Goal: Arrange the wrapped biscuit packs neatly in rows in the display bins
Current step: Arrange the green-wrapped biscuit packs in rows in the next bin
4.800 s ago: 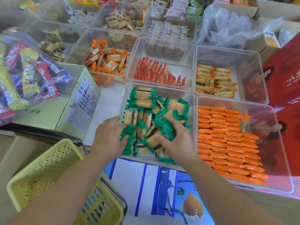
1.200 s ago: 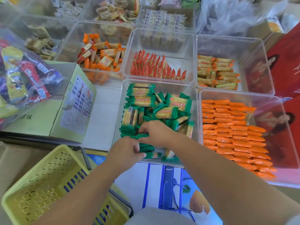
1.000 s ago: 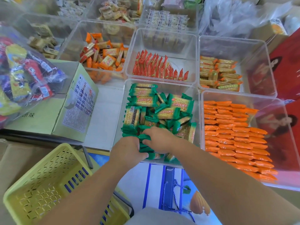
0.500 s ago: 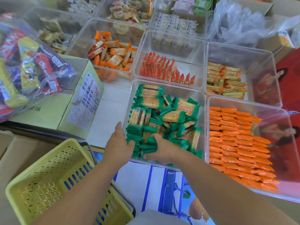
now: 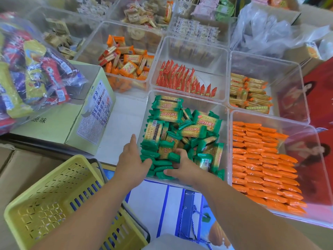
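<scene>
A clear bin (image 5: pixel 188 102) in the middle holds green-wrapped biscuit packs (image 5: pixel 192 130), mostly in a loose heap. Some stand on edge in a short row (image 5: pixel 158 166) at the bin's near left corner. My left hand (image 5: pixel 131 159) lies at the bin's left wall, its index finger straight along the wall and its thumb touching the row's left end. My right hand (image 5: pixel 182 166) is inside the bin, fingers curled over packs at the right end of that row and thumb below them.
Right of it, a bin (image 5: pixel 306 134) holds orange packs in neat rows. Behind stand bins of red packs (image 5: pixel 180 78), orange packs (image 5: pixel 128 64) and yellow packs (image 5: pixel 250 92). A yellow basket (image 5: pixel 45 204), a cardboard box (image 5: pixel 86 114) and a bag of snacks (image 5: pixel 32 69) are on the left.
My left hand came out of the packs and went to the bin's left wall. My right hand stayed on the packs at the near left corner, where the standing row has grown.
</scene>
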The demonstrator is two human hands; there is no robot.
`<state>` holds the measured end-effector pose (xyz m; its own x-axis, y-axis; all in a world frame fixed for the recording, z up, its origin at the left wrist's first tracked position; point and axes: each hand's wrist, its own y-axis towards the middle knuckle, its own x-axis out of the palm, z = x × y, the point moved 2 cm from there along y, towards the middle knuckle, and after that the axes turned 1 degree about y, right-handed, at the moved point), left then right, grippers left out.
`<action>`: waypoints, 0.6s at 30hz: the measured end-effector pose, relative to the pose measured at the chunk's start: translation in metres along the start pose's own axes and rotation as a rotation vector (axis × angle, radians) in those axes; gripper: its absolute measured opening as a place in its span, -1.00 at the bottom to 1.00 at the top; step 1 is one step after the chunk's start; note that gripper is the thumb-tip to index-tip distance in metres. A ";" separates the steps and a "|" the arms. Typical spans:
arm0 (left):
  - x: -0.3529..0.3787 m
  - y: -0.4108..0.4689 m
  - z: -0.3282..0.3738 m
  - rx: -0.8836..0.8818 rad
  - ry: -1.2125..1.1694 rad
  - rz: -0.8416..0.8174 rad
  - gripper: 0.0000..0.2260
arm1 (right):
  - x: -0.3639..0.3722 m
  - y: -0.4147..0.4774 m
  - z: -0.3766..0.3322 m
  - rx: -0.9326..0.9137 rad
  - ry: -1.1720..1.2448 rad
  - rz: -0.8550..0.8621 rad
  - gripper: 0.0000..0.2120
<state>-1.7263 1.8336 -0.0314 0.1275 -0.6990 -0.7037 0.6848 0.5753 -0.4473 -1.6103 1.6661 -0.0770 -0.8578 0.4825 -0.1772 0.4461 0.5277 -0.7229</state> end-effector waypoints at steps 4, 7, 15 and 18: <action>-0.008 -0.020 0.017 0.318 0.314 0.344 -0.42 | 0.000 0.001 -0.004 0.015 -0.224 0.101 -0.21; -0.002 -0.027 0.028 0.541 0.373 0.303 -0.78 | 0.002 0.000 -0.010 -0.010 -0.376 0.163 -0.29; 0.024 -0.013 0.033 0.315 0.497 -0.037 -0.74 | -0.006 -0.003 -0.007 0.089 0.079 0.015 -0.40; 0.023 -0.007 0.038 0.246 0.480 -0.079 -0.72 | -0.011 -0.002 -0.003 0.160 0.258 0.008 -0.56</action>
<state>-1.7014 1.7971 -0.0235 -0.2337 -0.4302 -0.8720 0.8339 0.3725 -0.4073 -1.6011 1.6613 -0.0718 -0.7520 0.6587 -0.0227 0.3893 0.4162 -0.8217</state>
